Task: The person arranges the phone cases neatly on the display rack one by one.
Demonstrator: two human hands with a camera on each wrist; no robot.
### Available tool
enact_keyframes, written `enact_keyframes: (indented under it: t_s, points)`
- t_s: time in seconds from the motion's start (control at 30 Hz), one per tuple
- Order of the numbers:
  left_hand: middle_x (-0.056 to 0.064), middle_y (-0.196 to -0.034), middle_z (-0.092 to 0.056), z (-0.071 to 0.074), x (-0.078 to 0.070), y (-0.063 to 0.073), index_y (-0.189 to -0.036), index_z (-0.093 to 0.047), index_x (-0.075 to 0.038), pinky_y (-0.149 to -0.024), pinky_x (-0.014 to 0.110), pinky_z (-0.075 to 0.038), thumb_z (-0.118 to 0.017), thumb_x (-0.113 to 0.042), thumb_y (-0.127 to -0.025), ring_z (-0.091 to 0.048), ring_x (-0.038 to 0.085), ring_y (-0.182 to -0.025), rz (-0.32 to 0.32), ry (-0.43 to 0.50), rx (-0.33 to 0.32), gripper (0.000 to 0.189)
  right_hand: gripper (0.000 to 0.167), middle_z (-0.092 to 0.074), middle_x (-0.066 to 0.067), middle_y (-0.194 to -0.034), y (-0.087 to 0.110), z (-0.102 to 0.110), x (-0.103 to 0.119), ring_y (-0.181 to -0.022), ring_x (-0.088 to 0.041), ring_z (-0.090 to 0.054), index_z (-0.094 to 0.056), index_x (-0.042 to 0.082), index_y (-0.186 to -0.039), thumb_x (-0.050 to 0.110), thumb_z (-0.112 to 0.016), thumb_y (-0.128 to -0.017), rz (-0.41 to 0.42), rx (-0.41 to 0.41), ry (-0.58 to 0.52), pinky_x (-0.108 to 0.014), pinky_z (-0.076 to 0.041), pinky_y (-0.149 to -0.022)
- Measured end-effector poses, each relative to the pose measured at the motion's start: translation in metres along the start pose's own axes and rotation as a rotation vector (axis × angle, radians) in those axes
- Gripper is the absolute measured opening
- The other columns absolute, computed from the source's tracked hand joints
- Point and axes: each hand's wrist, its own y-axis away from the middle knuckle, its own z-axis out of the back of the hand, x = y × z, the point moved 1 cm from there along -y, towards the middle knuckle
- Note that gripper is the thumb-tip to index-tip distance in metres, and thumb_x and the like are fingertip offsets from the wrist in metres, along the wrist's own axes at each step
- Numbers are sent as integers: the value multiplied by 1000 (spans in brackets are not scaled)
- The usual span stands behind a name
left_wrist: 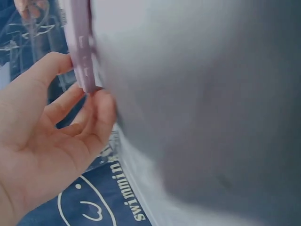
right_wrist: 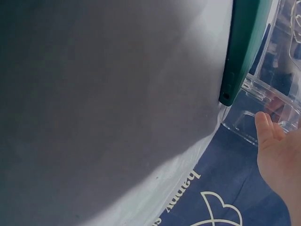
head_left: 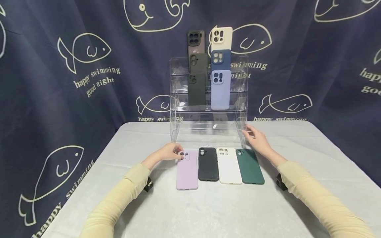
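My left hand pinches the upper left corner of a lilac phone case, thumb on one face and fingertips at the lower edge in the left wrist view. To its right lie a black phone case, a white phone case and a dark green phone case. My right hand rests its fingers, fairly straight, against the right side of a clear tiered display stand. In the right wrist view, those fingers overlap the stand's clear side panel.
Dark cases, including a black one, stand in a left column on the stand. Beside them are a cream case, a navy case and a lavender case. A blue fish-patterned curtain hangs behind the pale table.
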Motion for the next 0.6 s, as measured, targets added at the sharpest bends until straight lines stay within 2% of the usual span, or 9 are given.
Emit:
enact_keyframes:
  t_s: [0.17, 0.3, 0.43, 0.6]
  points:
    - [12, -95, -67, 4, -5, 3, -101, -63, -4, -77, 31, -54, -69, -15, -79, -63, 22, -85, 52, 40, -30, 26, 56, -48, -33, -130, 1, -1, 0, -113, -49, -52, -39, -5, -137, 35, -45, -99, 0, 1, -1, -56, -44, -97]
    - [15, -96, -66, 6, -11, 5, -103, -62, 0, -66, 23, -54, -68, -11, -79, -64, 19, -78, 52, 123, -90, 28, 62, -48, -33, -130, 2, 0, 0, -111, -50, -51, -41, -4, -136, 44, -44, -97, 18, -8, -20, -56, -46, -94]
    - [18, -100, -64, 8, -17, 6, -109, -60, 4, -60, 20, -53, -66, -6, -78, -63, 19, -76, 45, 203, -178, 33, 65, -46, -33, -132, 3, 1, 1, -112, -50, -51, -40, -5, -137, 47, -43, -97, 18, -4, -14, -56, -46, -94]
    - [21, -106, -63, 15, -22, 6, -114, -60, 5, -65, 23, -55, -66, -3, -76, -63, 23, -78, 9, 250, -330, 39, 60, -44, -31, -135, 1, -1, 0, -115, -49, -51, -37, -6, -139, 38, -43, -99, -12, 12, -1, -56, -44, -98]
